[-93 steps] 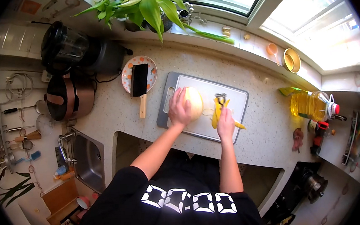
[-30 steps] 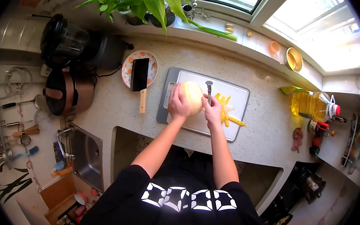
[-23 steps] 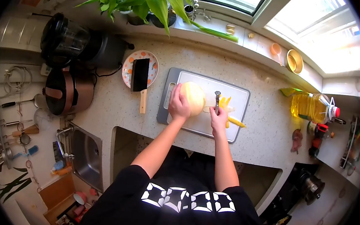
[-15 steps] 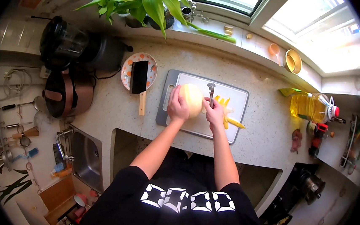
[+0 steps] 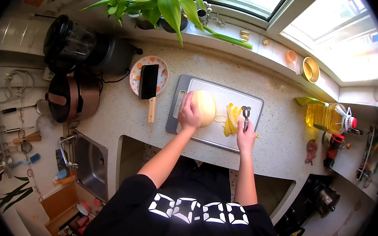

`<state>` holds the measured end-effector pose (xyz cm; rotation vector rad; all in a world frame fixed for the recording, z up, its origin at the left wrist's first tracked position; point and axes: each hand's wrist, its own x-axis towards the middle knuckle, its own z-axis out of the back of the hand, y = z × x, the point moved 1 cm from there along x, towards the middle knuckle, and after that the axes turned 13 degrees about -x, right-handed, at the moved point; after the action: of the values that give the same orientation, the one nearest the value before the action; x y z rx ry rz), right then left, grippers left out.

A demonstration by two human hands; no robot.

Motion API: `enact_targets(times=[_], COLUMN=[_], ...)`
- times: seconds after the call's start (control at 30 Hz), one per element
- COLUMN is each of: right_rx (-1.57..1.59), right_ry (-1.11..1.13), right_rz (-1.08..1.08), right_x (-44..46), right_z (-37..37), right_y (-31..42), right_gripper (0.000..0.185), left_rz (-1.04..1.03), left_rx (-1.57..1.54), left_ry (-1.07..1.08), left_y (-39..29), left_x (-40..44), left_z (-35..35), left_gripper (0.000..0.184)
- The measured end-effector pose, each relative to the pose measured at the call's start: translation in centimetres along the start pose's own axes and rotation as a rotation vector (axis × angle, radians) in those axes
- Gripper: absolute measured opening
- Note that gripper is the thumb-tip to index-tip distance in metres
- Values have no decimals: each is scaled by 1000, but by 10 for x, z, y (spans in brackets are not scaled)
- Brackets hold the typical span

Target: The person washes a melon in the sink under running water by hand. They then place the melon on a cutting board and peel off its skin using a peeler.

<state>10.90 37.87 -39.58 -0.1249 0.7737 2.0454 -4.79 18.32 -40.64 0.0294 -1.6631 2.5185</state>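
A large, pale yellow peeled melon (image 5: 205, 109) rests on the white cutting board (image 5: 240, 92) with the grey rim. My left hand (image 5: 190, 113) is wrapped against its left side and holds it. In my right hand (image 5: 246, 135), over the board's right part, a metal peeler (image 5: 246, 112) is gripped by the handle, its head pointing away from me. The peeler is apart from the melon. Between them lie several strips of yellow peel (image 5: 231, 119), with some partly hidden by my right hand.
A cleaver (image 5: 148, 82) with a wooden handle lies across a dotted plate (image 5: 163, 67) left of the board. An oil bottle (image 5: 326, 116) lies to the right. The sink (image 5: 91, 166) is at lower left, near a rice cooker (image 5: 84, 96). A plant (image 5: 168, 10) stands by the window.
My right hand has moved right with the peeler, away from the melon and over the peel. My left hand stays on the melon. The view has shifted slightly.
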Motion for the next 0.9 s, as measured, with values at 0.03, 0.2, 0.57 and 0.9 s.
enact_targets(times=[0.03, 0.2, 0.57, 0.9], right_rx=[-35, 125, -437, -291], right_ry=[13, 137, 32, 17], right_rz=[-2, 309, 449, 365], right_x=[1, 15, 0, -35], right_z=[-7, -25, -8, -14], right_y=[0, 76, 128, 94], right_gripper=[51, 42, 45, 40], left_rz=[-13, -86, -154, -138], left_rx=[4, 2, 1, 27], left_ry=[1, 4, 3, -7], left_y=[0, -1, -4, -9], left_x=[-1, -5, -11, -13], left_z=[-1, -3, -6, -7], left_gripper=[42, 43, 46, 46])
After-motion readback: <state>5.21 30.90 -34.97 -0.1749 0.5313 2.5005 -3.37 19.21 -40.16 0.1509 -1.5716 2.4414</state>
